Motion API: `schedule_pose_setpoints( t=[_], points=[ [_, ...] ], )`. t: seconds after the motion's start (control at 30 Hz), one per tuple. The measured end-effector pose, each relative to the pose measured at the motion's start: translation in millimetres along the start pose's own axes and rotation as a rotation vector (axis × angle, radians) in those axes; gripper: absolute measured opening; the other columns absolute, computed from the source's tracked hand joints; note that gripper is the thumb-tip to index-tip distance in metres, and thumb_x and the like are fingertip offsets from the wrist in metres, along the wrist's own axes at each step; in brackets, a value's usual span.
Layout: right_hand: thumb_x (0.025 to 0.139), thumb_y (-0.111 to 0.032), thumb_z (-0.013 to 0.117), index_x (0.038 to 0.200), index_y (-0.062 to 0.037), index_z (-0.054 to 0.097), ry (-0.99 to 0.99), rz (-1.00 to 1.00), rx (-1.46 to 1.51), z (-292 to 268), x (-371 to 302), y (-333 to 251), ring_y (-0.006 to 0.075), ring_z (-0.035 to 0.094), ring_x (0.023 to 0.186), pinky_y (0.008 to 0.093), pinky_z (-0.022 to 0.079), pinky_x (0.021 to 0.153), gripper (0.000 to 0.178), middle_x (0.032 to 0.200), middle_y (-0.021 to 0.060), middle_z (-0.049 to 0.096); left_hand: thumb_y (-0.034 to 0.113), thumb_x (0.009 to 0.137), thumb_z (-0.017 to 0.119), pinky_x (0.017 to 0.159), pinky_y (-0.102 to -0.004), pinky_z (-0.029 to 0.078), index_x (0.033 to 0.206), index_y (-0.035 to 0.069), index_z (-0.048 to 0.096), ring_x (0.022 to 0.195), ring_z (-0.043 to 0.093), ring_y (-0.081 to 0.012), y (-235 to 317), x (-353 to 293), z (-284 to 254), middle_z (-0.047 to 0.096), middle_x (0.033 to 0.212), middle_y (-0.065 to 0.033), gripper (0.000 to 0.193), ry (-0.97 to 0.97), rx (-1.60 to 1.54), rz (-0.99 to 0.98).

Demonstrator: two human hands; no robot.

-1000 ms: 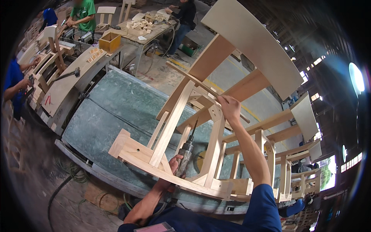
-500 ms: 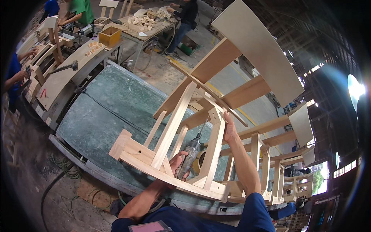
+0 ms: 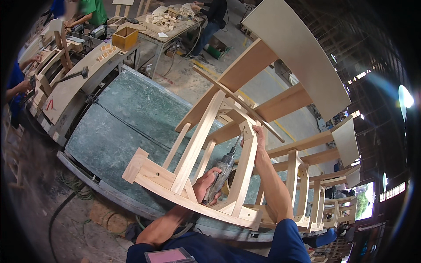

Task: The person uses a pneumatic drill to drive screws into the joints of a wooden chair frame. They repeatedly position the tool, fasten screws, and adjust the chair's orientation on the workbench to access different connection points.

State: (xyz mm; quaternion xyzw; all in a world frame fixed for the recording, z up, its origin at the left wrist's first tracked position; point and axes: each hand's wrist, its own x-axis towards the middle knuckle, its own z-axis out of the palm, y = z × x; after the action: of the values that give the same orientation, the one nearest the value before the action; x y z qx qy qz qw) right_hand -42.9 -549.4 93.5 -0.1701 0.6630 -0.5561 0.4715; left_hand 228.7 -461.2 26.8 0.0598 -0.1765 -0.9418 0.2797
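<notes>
My left hand (image 3: 204, 184) is wrapped around a grey power screwdriver (image 3: 222, 170) inside an unfinished wooden chair frame (image 3: 242, 175). The driver points up and away, its long bit ending at a hole in the small wooden corner block (image 3: 248, 130). Whether a screw sits on the tip is too small to tell. My right hand (image 3: 259, 136) grips the frame's rail beside that block, fingers partly hidden behind the wood. The chair lies tipped on a green-topped conveyor table (image 3: 131, 114), its pale curved back panel (image 3: 298, 57) reaching to the far right.
More chair frames (image 3: 302, 184) stand in a row on the right. A dark cable (image 3: 127, 128) crosses the table top. At far left lie a hammer (image 3: 74, 76) and a yellow box (image 3: 125, 38). Co-workers (image 3: 17, 87) work at benches; wood pieces cover another table (image 3: 169, 26).
The screwdriver has moved up and right, so its bit now meets the corner block's hole. My right hand's fingers have curled round the rail. The chair has shifted slightly.
</notes>
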Motion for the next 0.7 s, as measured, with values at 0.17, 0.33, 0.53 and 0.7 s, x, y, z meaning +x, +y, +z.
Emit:
schedule_pose_setpoints(
  t=[0.17, 0.33, 0.53, 0.7],
  points=[
    [0.076, -0.05, 0.058, 0.096, -0.0062, 0.062, -0.014, -0.024, 0.067, 0.8, 2.7, 2.1, 0.0214, 0.058, 0.045, 0.0329, 0.047, 0.042, 0.049, 0.066, 0.007, 0.059, 0.036, 0.104, 0.039, 0.041, -0.0273, 0.042, 0.129, 0.013, 0.04, 0.06, 0.053, -0.0173, -2.3, 8.0, 1.9, 0.054, 0.092, -0.0126, 0.034, 0.018, -0.017, 0.011],
    [0.076, -0.05, 0.059, 0.096, -0.0056, 0.062, -0.017, -0.028, 0.072, 2.3, 1.0, 3.1, 0.0215, 0.057, 0.044, 0.032, 0.046, 0.042, 0.049, 0.064, 0.0067, 0.057, 0.035, 0.103, 0.042, 0.04, -0.0278, 0.041, 0.128, 0.012, 0.039, 0.057, 0.053, -0.0173, -10.0, 15.6, 5.3, 0.055, 0.089, -0.0135, 0.034, 0.028, -0.022, 0.007],
    [0.076, -0.05, 0.06, 0.096, -0.0058, 0.062, -0.022, -0.033, 0.02, 3.5, -2.1, 3.7, 0.0205, 0.057, 0.045, 0.032, 0.048, 0.043, 0.049, 0.065, 0.0062, 0.057, 0.033, 0.103, 0.042, 0.04, -0.0291, 0.041, 0.125, 0.012, 0.04, 0.057, 0.054, -0.018, -21.3, 28.6, 0.4, 0.057, 0.089, -0.0154, 0.031, -0.013, -0.092, 0.057],
    [0.076, -0.049, 0.061, 0.096, -0.0065, 0.063, -0.036, -0.019, 0.033, -0.8, -1.7, 0.4, 0.0196, 0.056, 0.045, 0.0314, 0.049, 0.044, 0.047, 0.067, 0.0058, 0.058, 0.032, 0.103, 0.041, 0.04, -0.0292, 0.043, 0.127, 0.011, 0.038, 0.058, 0.056, -0.0192, -24.3, 31.3, -1.7, 0.059, 0.092, -0.0168, 0.031, -0.046, -0.076, 0.086]
  ],
)
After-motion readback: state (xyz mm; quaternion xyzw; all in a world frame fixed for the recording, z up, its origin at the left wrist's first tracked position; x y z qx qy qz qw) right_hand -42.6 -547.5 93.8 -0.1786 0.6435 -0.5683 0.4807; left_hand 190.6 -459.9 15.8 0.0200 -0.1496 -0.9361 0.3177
